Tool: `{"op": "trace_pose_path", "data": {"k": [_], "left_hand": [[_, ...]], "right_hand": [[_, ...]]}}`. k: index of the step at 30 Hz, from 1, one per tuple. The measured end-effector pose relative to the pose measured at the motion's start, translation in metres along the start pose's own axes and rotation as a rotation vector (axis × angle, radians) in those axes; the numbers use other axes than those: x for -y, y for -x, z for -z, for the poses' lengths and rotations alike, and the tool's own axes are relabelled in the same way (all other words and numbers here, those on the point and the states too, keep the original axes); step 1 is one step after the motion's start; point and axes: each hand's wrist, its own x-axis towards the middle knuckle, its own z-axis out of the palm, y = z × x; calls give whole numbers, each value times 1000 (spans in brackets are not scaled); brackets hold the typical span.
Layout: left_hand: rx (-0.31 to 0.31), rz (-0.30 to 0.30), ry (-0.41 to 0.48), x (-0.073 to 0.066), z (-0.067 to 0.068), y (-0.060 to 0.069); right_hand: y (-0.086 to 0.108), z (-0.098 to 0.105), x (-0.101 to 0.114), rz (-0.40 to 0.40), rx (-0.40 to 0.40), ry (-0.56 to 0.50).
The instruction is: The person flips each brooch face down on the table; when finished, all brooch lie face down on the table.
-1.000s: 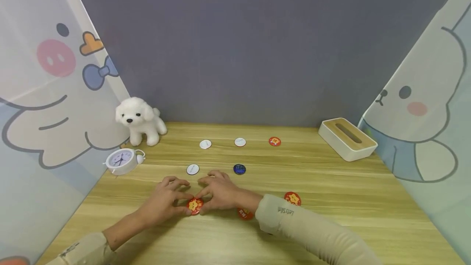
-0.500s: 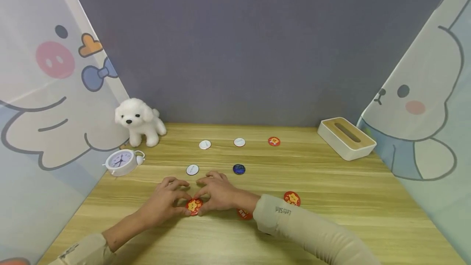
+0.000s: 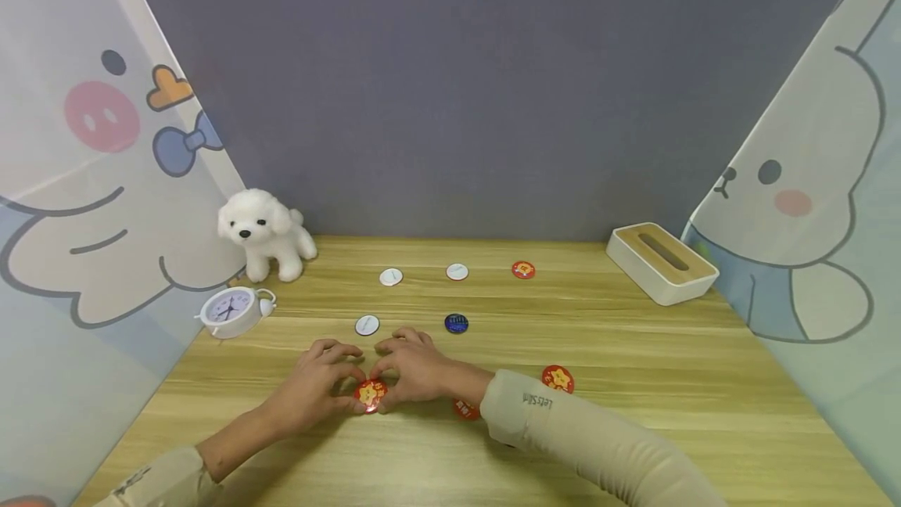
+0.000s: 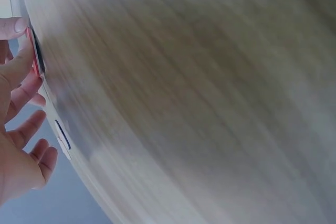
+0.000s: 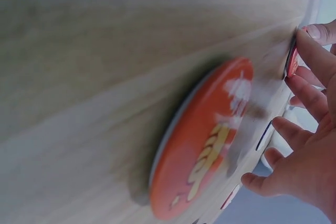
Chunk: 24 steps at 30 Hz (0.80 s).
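I can't quite see into the slotted white box (image 3: 642,272). Left hand (image 3: 315,390) and right hand (image 3: 418,370) pinch a glossy red disc (image 3: 370,396).

Left hand (image 3: 318,383): thumb and index curved in a pinch | right hand (image 3: 417,368): same, facing it | other fingers loosely bent | forearms (image 3: 245,435) converging

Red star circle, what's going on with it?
A person's left hand and right hand pinch the red star disc between them by its edge, low at the wooden table. Beyond the hands lie a blue disc and three white discs. Other red discs lie off to the right.
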Motion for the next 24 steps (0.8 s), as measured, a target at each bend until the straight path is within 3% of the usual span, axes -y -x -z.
{"op": "trace_pose_path", "data": {"k": [24], "left_hand": [[-14, -16, -16, -1, -1, -1]], "right_hand": [[-2, -1, 2, -16, -7, -62]]}}
